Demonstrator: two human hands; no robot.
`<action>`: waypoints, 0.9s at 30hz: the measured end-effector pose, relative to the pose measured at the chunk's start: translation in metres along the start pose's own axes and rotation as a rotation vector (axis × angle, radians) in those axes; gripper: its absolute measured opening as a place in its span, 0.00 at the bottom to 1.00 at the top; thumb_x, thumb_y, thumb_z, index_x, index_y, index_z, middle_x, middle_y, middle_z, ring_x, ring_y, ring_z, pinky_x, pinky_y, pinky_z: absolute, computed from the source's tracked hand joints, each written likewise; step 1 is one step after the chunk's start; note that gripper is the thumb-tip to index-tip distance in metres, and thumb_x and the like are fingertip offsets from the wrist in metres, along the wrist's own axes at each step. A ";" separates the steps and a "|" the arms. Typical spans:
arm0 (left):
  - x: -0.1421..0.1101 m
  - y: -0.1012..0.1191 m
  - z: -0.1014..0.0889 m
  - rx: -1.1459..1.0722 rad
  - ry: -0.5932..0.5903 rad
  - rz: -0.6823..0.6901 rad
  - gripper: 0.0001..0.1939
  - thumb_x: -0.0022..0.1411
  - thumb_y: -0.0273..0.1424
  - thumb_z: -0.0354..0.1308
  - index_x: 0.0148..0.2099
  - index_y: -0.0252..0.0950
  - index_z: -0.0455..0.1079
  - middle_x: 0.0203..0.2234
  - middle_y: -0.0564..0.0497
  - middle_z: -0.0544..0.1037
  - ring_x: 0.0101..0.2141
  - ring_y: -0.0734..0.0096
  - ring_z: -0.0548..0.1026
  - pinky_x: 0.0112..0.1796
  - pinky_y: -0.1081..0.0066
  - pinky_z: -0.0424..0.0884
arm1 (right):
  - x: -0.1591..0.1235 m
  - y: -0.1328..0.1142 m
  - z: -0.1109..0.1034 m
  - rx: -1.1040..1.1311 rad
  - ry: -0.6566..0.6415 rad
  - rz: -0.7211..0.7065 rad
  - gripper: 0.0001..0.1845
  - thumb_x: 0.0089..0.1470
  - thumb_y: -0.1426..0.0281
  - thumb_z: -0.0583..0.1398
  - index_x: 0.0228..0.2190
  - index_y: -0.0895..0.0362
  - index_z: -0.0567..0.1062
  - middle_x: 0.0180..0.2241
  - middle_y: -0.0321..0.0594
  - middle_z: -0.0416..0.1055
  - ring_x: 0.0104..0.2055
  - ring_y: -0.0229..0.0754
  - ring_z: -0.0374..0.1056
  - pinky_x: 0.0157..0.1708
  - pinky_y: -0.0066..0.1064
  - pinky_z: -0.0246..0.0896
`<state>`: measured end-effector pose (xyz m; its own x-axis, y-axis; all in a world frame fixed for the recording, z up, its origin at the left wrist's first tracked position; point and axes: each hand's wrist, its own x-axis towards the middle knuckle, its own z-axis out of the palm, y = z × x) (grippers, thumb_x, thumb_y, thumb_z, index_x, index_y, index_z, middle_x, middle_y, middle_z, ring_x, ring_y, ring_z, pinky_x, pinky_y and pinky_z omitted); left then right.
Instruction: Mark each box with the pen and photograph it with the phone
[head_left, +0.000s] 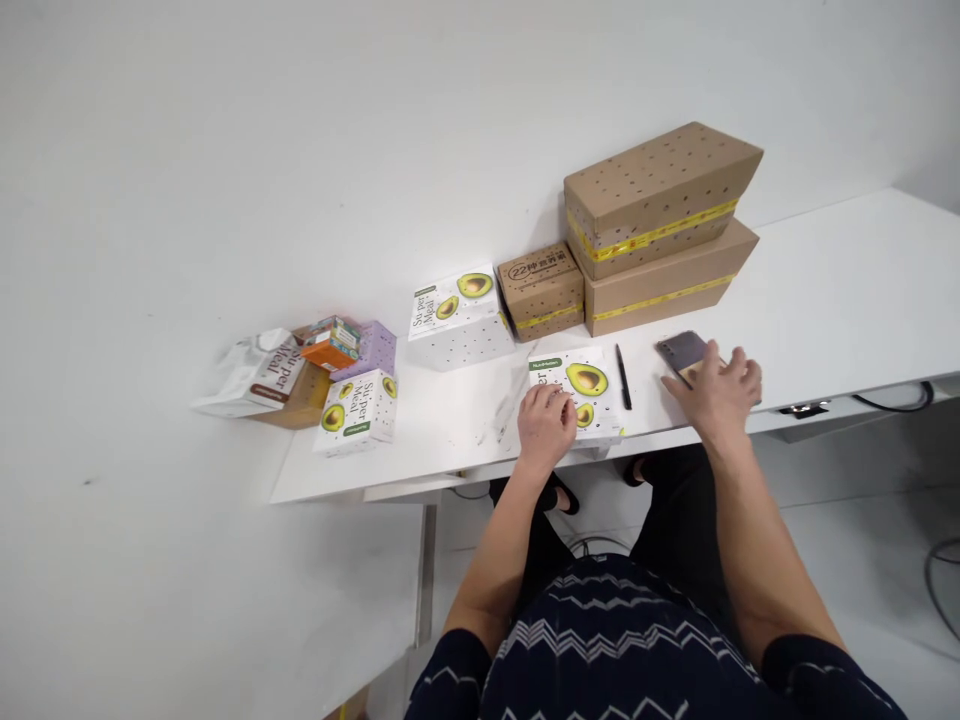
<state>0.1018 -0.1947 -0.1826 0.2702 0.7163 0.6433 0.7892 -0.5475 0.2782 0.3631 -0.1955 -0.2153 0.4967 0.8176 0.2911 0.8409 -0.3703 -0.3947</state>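
Observation:
My left hand (546, 425) is over the near left part of a white avocado-printed box (592, 365). Its fingers are curled together, and whatever may be inside them is hidden. To the right of that box lies a black pen (624, 378), apart from both hands. My right hand (716, 390) hovers over or touches the near end of a dark grey phone (681, 350); I cannot tell which. Its fingers are spread, with the thumb by the phone's left side. The hand covers part of the phone.
Two long brown cartons (660, 220) are stacked against the wall, beside a smaller brown carton (541, 290) and a white avocado box (457, 315). Several boxes, including an orange one (331, 343), crowd the left end of the white table (825, 290). A cable (904, 403) hangs at the front edge.

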 end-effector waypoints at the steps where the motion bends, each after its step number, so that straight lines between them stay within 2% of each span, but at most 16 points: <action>1: 0.000 0.000 0.000 0.004 -0.002 -0.008 0.06 0.61 0.27 0.55 0.37 0.38 0.74 0.38 0.46 0.78 0.44 0.61 0.73 0.45 0.62 0.71 | 0.002 0.006 -0.004 -0.009 -0.055 0.066 0.47 0.49 0.49 0.60 0.62 0.62 0.56 0.62 0.66 0.50 0.60 0.73 0.48 0.52 0.61 0.48; 3: 0.000 0.001 0.001 0.012 -0.005 -0.022 0.06 0.61 0.27 0.55 0.38 0.38 0.74 0.38 0.46 0.78 0.44 0.61 0.73 0.45 0.62 0.71 | 0.005 0.014 -0.009 -0.008 -0.173 0.094 0.49 0.47 0.48 0.61 0.61 0.62 0.57 0.60 0.66 0.54 0.59 0.72 0.51 0.52 0.60 0.49; 5: 0.000 0.002 0.002 0.017 -0.008 -0.023 0.07 0.61 0.27 0.55 0.38 0.38 0.74 0.39 0.46 0.78 0.44 0.61 0.73 0.45 0.62 0.71 | 0.005 0.018 -0.011 0.002 -0.224 0.046 0.43 0.49 0.50 0.60 0.59 0.62 0.61 0.56 0.64 0.60 0.56 0.69 0.55 0.51 0.59 0.51; 8: 0.000 0.002 0.001 0.025 -0.020 -0.026 0.07 0.61 0.27 0.55 0.37 0.38 0.74 0.38 0.47 0.78 0.44 0.61 0.73 0.45 0.62 0.71 | -0.001 0.017 -0.011 0.027 -0.159 -0.005 0.36 0.50 0.53 0.60 0.55 0.61 0.66 0.50 0.64 0.66 0.52 0.68 0.59 0.46 0.61 0.55; 11: 0.000 0.002 0.001 0.030 -0.024 -0.026 0.06 0.61 0.27 0.55 0.37 0.38 0.74 0.38 0.47 0.78 0.44 0.62 0.74 0.44 0.63 0.71 | -0.010 0.014 -0.017 0.075 -0.132 0.020 0.39 0.46 0.51 0.62 0.54 0.61 0.68 0.47 0.65 0.68 0.50 0.70 0.60 0.44 0.64 0.55; 13: -0.001 0.002 0.001 0.031 -0.021 -0.024 0.06 0.61 0.27 0.55 0.37 0.39 0.74 0.39 0.47 0.78 0.44 0.62 0.73 0.44 0.63 0.71 | -0.015 0.014 -0.025 0.157 -0.182 0.116 0.42 0.42 0.51 0.64 0.55 0.60 0.68 0.46 0.62 0.69 0.50 0.70 0.62 0.45 0.65 0.55; 16: -0.001 0.002 0.001 0.037 -0.014 -0.027 0.06 0.61 0.27 0.55 0.37 0.39 0.74 0.38 0.46 0.78 0.44 0.62 0.73 0.43 0.64 0.71 | -0.021 0.009 -0.042 0.557 -0.313 0.330 0.43 0.40 0.52 0.64 0.56 0.57 0.67 0.43 0.54 0.72 0.44 0.59 0.69 0.44 0.55 0.64; 19: -0.001 0.003 0.001 0.044 -0.010 -0.026 0.06 0.61 0.27 0.55 0.37 0.38 0.74 0.38 0.46 0.78 0.44 0.61 0.73 0.43 0.64 0.70 | -0.029 -0.007 -0.058 1.131 -0.474 0.436 0.36 0.46 0.51 0.59 0.53 0.56 0.68 0.39 0.48 0.75 0.36 0.51 0.73 0.35 0.44 0.71; 21: 0.000 0.004 0.000 0.045 -0.004 -0.020 0.06 0.61 0.27 0.55 0.37 0.38 0.74 0.38 0.46 0.78 0.44 0.61 0.73 0.43 0.64 0.70 | -0.035 -0.025 -0.067 1.436 -0.613 0.427 0.33 0.51 0.49 0.52 0.51 0.57 0.69 0.40 0.51 0.76 0.37 0.52 0.74 0.33 0.45 0.71; 23: 0.000 0.005 0.000 0.042 -0.001 -0.013 0.06 0.61 0.27 0.55 0.36 0.38 0.73 0.38 0.47 0.78 0.43 0.61 0.73 0.43 0.64 0.70 | -0.040 -0.048 -0.072 1.644 -0.751 0.422 0.34 0.55 0.47 0.47 0.51 0.58 0.70 0.42 0.54 0.76 0.41 0.55 0.74 0.35 0.49 0.71; 27: -0.001 0.003 0.000 0.026 -0.022 -0.018 0.05 0.60 0.28 0.55 0.38 0.37 0.73 0.38 0.46 0.78 0.44 0.60 0.73 0.45 0.62 0.70 | -0.047 -0.091 -0.068 1.844 -1.032 0.456 0.33 0.57 0.48 0.46 0.50 0.57 0.71 0.44 0.53 0.76 0.45 0.56 0.74 0.40 0.53 0.70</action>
<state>0.1039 -0.1973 -0.1825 0.2675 0.7354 0.6226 0.8078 -0.5234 0.2711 0.2775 -0.2300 -0.1341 -0.2449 0.9391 -0.2412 -0.6905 -0.3436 -0.6365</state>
